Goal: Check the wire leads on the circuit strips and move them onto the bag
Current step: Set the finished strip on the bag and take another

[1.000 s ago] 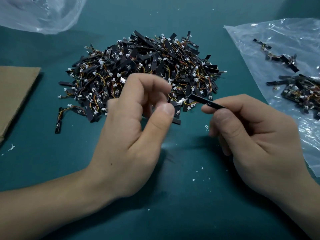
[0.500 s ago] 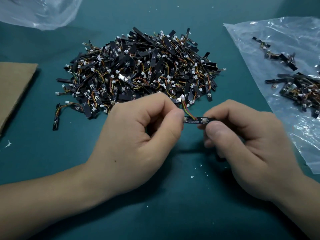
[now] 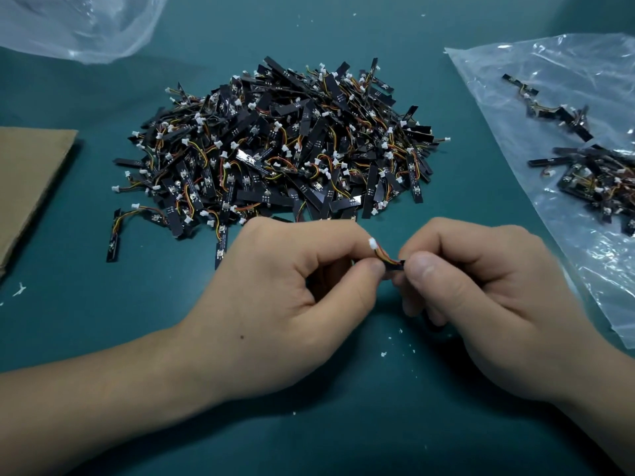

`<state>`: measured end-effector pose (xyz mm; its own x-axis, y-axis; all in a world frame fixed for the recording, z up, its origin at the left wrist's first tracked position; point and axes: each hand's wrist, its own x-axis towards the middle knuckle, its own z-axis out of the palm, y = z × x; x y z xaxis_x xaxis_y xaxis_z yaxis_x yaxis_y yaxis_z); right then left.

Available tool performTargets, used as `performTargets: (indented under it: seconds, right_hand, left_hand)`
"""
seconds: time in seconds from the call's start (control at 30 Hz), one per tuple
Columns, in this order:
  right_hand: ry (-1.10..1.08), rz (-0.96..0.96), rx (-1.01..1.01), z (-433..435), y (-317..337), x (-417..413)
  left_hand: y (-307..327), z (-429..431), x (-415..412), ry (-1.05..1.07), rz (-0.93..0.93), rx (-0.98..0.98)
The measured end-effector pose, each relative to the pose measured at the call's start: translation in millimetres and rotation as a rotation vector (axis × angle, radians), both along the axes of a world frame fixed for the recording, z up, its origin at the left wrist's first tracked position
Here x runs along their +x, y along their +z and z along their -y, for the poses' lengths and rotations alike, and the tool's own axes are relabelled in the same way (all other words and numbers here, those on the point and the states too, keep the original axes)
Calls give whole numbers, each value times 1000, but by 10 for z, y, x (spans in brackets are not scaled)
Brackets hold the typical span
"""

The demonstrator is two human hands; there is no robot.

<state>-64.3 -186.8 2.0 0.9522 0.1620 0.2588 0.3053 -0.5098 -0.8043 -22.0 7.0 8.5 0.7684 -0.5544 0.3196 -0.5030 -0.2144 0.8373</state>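
Left hand point(image 3: 285, 304) now pinches the strip point(image 3: 395, 266) too; a second ago only the right hand point(image 3: 491, 297) held it. Hands closed in, strip mostly hidden, lead point(image 3: 382, 253) pointing 11 o'clock.

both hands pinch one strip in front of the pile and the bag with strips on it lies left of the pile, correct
No. The head view shows the bag with strips on it right of the pile. The left hand and right hand do pinch one strip.
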Motion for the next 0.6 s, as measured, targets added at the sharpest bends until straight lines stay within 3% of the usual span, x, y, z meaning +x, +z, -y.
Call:
performTargets:
  seconds: [0.23, 0.6]
  right_hand:
    - [18, 15, -15, 4, -3, 11]
    - [45, -7, -58, -5, -1, 4]
  left_hand:
    - [1, -36, 44, 29, 27, 90]
    - [-15, -40, 59, 4, -10, 72]
